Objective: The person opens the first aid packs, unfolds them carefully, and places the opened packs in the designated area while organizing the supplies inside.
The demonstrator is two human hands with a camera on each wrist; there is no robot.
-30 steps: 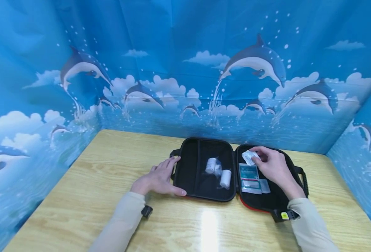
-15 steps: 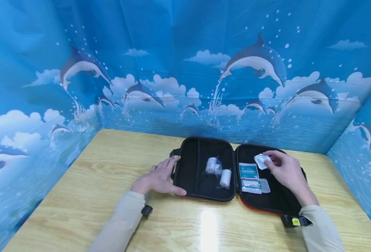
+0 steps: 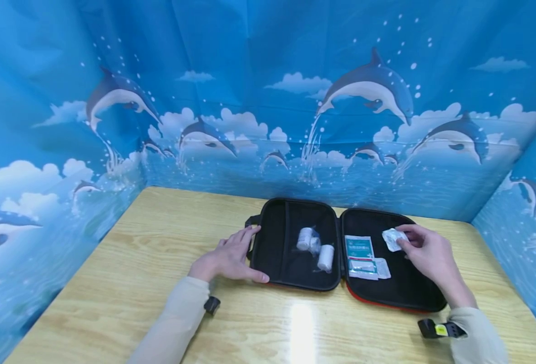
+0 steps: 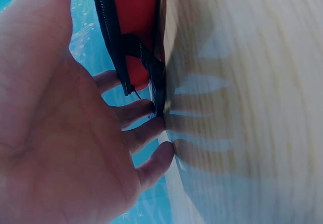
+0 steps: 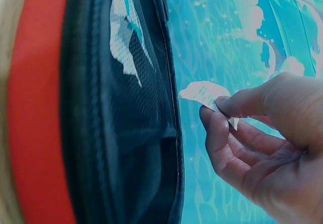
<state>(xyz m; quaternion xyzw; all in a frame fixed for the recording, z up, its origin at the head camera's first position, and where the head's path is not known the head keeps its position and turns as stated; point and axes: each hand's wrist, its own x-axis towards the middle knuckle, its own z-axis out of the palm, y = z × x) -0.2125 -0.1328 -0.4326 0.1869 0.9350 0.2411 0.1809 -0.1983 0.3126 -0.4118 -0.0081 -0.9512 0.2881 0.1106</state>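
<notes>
A black-lined zip case (image 3: 268,242) with a red outside lies spread wide on the table. My right hand (image 3: 432,253) pinches a small white packet (image 3: 393,239) between thumb and fingers, over the right half of the case; the right wrist view shows the packet (image 5: 206,93) at the fingertips. Flat in that right half are a green-and-white packet (image 3: 359,246) and another packet (image 3: 363,269) overlapping a pale one. My left hand (image 3: 233,255) rests at the left edge of the case, thumb at its front corner, fingers spread beside the handle strap (image 4: 144,52).
In the left half of the case lie white rolls in clear wrap, one roll (image 3: 326,258) nearer the front. A wooden table (image 3: 159,227) carries everything. Behind it hangs a blue dolphin-print curtain (image 3: 250,167).
My right hand has moved to the right and slightly toward me, carrying the white packet away from the flat packets. The left hand has stayed in place.
</notes>
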